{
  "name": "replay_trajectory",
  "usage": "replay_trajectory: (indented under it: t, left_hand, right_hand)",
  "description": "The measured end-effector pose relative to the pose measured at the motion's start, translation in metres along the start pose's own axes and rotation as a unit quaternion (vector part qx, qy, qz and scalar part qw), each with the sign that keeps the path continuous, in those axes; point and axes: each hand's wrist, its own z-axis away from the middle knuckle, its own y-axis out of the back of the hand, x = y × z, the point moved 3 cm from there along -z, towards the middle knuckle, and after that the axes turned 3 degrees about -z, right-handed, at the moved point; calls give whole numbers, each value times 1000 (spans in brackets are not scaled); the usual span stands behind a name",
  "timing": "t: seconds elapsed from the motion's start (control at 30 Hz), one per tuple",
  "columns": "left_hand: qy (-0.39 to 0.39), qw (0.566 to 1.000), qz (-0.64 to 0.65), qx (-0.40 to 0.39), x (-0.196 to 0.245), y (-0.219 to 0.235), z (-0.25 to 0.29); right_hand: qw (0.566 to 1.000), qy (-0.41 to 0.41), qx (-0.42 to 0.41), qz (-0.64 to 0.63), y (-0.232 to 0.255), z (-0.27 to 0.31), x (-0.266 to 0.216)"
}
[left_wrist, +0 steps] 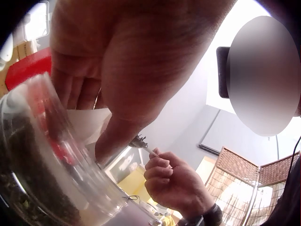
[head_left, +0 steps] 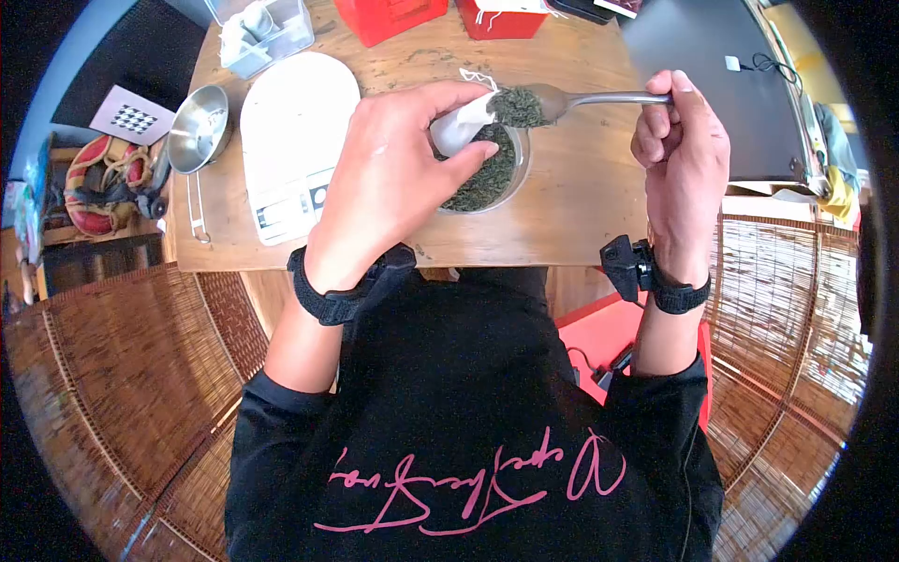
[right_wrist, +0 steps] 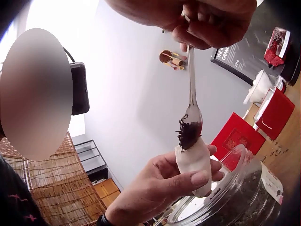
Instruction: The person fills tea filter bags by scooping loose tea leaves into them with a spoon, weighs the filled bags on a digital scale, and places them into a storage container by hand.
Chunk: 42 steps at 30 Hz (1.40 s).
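My left hand [head_left: 389,178] holds a small white tea bag [right_wrist: 195,165] between thumb and fingers, its mouth facing the spoon. A loop of white string shows beside the bag in the head view. The right hand [head_left: 688,145] pinches the handle end of a metal spoon [head_left: 613,97]. Dark dried tea leaves [head_left: 518,108] heap in the spoon's bowl, right at the bag's mouth. Below both hands stands a clear round jar [right_wrist: 225,188] of the same leaves, partly covered by the left hand in the head view.
Left of the jar lies a white kitchen scale [head_left: 295,122], with a metal pan [head_left: 198,129] beyond it. A clear plastic box [head_left: 272,47] holding white items and two red boxes [head_left: 389,17] stand along the table's far side. A dark grey surface [head_left: 712,103] lies at right.
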Motion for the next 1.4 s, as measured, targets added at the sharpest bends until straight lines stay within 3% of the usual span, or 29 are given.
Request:
replay_trajectory:
  t: [0.17,0.27,0.5,0.67,0.87,0.93,1.0,1.1,1.27,1.33,1.4]
  left_hand:
    - [37,996,73,-42,-2,-1,0]
    - [42,995,45,-79,4,5,0]
    - [35,987,127,-94,-5,10,-1]
    - [45,987,142,-56,-5,8,-1]
    - [56,997,30,-50,-2,13,-2]
    - [-186,976,-96,58,1,16,-4]
    - [-169,980,-91,60,3,17,-2]
    - [-3,1000,-19,20,2,16,1]
    - [0,999,-21,34,-5,14,6]
    - [-9,999,-19,46,-7,14,8]
    - [1,998,-32,45,-6,15,9]
  right_hand:
    - [999,8,-14,48,0,-3,-3]
    - [998,11,-21,57,0,-3,-3]
    - [999,9,-17,48,0,-5,0]
    - [998,6,-31,47,1,-7,0]
    - [998,-3,-31,61,-4,-5,-3]
    - [998,2,-24,66,-4,-6,-3]
    - [997,17,-43,64,-7,-6,-3]
    - [995,33,-48,86,-11,-5,-4]
    - [977,73,-76,185,-24,5,-8]
    - [961,139,-74,226,-26,7,-9]
    - [958,152,-78,230,-31,9,-10]
